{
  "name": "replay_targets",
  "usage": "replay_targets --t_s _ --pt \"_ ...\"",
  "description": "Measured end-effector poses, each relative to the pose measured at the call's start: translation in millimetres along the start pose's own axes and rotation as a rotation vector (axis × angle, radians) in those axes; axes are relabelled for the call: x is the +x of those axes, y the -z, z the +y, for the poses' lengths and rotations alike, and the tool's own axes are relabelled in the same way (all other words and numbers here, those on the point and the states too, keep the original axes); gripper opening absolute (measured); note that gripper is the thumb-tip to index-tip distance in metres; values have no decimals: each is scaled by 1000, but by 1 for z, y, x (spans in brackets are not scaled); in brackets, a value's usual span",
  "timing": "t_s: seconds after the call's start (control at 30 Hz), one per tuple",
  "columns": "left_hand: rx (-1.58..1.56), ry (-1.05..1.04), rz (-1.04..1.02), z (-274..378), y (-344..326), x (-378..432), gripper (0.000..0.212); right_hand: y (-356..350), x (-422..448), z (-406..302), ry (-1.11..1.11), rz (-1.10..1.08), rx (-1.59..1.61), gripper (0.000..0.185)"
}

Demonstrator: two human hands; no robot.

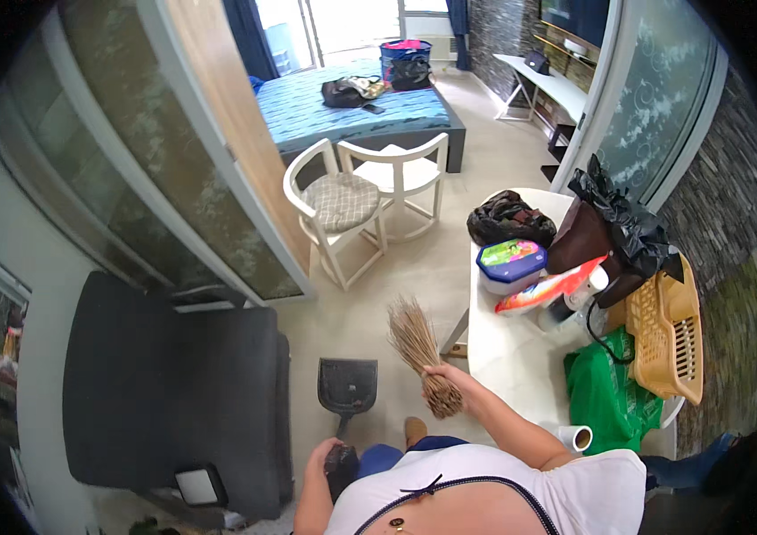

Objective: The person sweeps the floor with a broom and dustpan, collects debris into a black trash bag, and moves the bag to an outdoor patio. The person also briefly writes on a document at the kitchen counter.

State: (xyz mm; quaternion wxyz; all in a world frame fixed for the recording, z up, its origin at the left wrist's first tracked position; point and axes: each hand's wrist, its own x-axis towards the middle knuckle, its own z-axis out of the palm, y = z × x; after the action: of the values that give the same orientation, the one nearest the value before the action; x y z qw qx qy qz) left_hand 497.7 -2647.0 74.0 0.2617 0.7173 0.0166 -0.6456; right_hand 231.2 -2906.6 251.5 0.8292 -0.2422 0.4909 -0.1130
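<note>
My right hand [448, 381] is closed around the bound end of a stick broom [415, 338], whose loose bristles point forward and slightly left over the floor. Low on the left, my left hand [326, 458] is beside a black object [341, 468] at my hip and appears to grip it; whether this is part of the dustpan's handle cannot be told. A black dustpan [347, 384] is in front of that hand, its wide edge facing away from me. The broom is to the right of the dustpan, and the two are apart.
A white table [505, 344] on the right holds bags, a blue-lidded tub [512, 261] and a yellow plastic basket [665, 334]. A dark grey sofa [171, 394] stands left. Ahead are white chairs [341, 200] and a bed [351, 124]. Part of another person [692, 468] shows at lower right.
</note>
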Motion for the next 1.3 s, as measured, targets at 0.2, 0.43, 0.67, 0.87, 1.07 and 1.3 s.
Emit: replay_targets --t_s 0.2,0.43,0.67,0.87,1.07,1.3 --pt "-59 -6 -173 176 5 53 19 -32 76 -108 -2 -66 310 23" --pt "205 -5 -296 377 -48 98 18 -14 155 -211 131 -46 503 21" --pt "551 41 -475 551 -134 151 18 3 163 -308 305 39 716 30" --pt "399 105 -690 652 -220 194 16 55 202 -388 440 119 696 35" --pt "765 176 -734 773 -303 184 26 95 221 -486 623 192 750 34" --pt "727 214 -770 844 -404 288 19 140 252 -587 686 419 868 39"
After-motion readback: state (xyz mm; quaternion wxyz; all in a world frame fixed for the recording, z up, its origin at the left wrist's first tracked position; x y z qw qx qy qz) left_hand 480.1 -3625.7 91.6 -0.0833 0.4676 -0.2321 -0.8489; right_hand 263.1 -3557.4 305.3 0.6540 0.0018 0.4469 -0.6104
